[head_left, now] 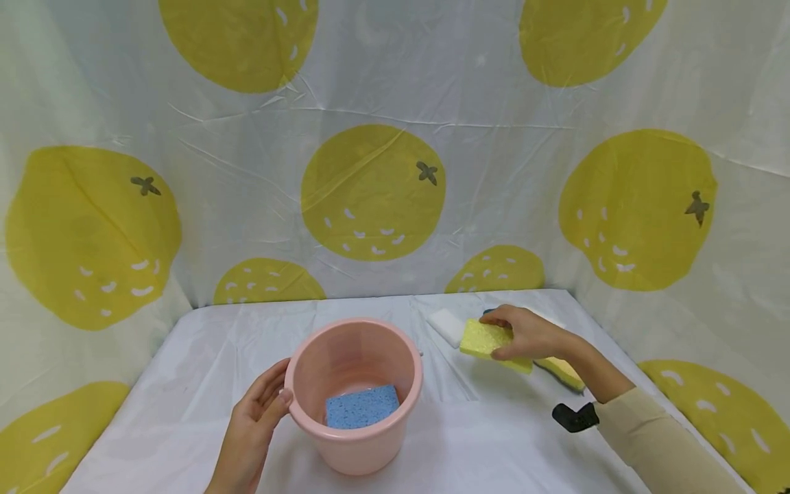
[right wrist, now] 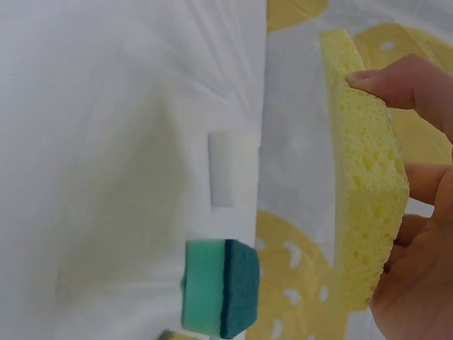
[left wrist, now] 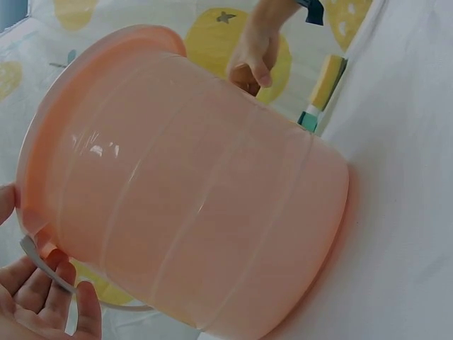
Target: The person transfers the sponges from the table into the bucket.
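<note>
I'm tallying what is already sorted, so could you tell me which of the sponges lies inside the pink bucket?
The blue sponge alone lies in the pink bucket; the right hand holds the yellow sponge, others remain on the table.

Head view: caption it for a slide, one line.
Right hand lifts a yellow sponge while the left hand steadies a pink bucket holding a blue sponge.

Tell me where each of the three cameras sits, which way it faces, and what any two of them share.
Head: worn on the head, facing forward and down at the table; shows left hand resting against the pink bucket, right hand gripping the yellow sponge.
Left wrist: beside the bucket's outer wall; left fingertips at the bottom corner, the right hand beyond.
Right wrist: close on the yellow sponge in the right hand's fingers; white sponge and green sponge lie beyond.
Shared: head and right wrist both show the yellow and white sponges.
</note>
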`<state>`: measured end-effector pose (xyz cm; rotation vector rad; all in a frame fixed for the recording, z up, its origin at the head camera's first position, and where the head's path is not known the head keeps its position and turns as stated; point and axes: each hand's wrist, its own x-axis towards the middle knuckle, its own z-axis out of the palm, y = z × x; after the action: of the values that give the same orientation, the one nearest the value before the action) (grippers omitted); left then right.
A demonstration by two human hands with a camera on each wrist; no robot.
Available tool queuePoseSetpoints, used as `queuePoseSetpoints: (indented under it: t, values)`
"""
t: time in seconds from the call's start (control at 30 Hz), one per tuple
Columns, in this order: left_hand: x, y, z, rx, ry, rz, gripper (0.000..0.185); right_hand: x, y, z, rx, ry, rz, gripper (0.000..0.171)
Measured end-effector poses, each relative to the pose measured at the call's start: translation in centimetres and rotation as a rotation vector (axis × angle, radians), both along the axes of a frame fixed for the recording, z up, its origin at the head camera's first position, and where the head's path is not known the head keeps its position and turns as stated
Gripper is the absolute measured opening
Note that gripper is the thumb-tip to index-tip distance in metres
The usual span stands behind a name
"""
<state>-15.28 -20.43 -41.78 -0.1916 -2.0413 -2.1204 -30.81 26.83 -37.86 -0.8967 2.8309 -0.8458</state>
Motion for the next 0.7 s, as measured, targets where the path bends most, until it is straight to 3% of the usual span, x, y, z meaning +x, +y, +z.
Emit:
queuePoseSetpoints:
  t: [0.7]
  values:
    - [0.1, 0.1, 0.3, 0.017, 0.045, -0.003, 0.046, -0.6, -3.3, 4.4, 0.02, 0.074, 0.115, 0.059]
